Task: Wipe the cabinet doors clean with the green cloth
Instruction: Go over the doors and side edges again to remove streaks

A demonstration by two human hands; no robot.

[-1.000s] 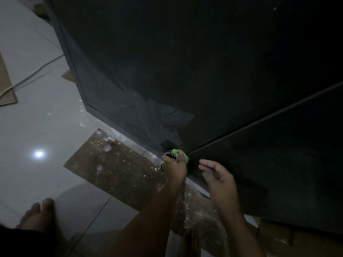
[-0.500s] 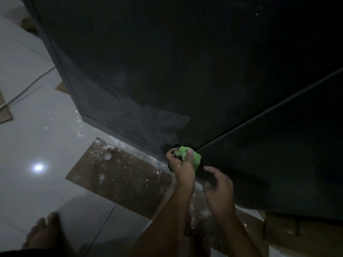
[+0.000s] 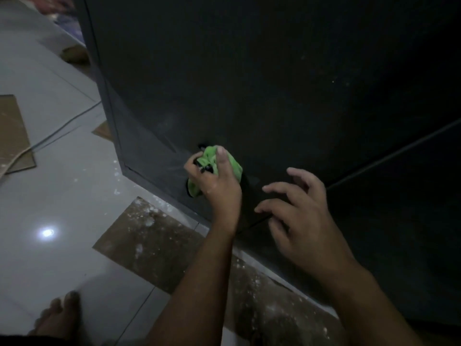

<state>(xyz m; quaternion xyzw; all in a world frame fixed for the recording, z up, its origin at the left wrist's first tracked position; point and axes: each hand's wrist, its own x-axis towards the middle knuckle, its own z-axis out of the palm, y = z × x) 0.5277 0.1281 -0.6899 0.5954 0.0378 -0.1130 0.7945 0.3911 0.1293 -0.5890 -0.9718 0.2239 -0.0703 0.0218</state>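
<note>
We note left hand (image 3: 217, 186) clenching bunched green cloth (image 3: 212, 162) low on dark matte cabinet door (image 3: 249, 83), right hand (image 3: 306, 221) open, empty; dimness risks missed smears.

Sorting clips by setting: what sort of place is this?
Probably a room being fitted out or renovated: a dark cabinet door, cardboard sheets on a pale tiled floor, and white speckles scattered around.

bright green cloth (image 3: 233, 164), black cabinet door (image 3: 249, 83), white-speckled brown cardboard (image 3: 149, 236), grey floor (image 3: 50, 196).
</note>
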